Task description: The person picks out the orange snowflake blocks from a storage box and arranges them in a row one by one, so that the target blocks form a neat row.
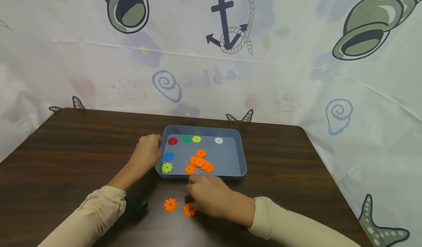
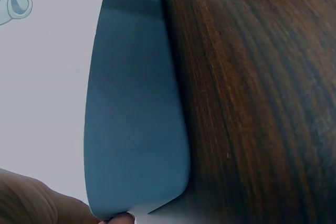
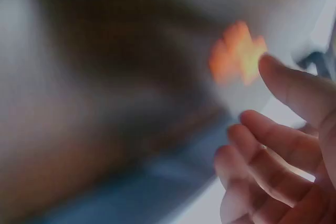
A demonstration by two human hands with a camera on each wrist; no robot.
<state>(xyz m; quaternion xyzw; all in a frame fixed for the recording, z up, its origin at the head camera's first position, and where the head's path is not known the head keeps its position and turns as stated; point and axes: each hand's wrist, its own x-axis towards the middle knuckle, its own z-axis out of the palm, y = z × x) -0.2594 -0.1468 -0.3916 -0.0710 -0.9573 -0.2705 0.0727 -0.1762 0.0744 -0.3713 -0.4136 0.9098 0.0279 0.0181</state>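
My left hand holds the left rim of a shallow grey-blue tray; the left wrist view shows the tray's side wall with fingertips at its corner. Inside the tray, orange flower-shaped discs lie in a loose cluster. Just in front of the tray, my right hand is over the table, its thumb by an orange disc. Blurred orange shows beyond that thumb in the right wrist view, with the fingers loosely bent and apart from the thumb. Another orange disc lies to the left.
Along the tray's far and left sides are single discs: red, green, yellow-green, white and blue. Another yellow-green disc is near the front left corner. A printed cloth hangs behind the dark wooden table.
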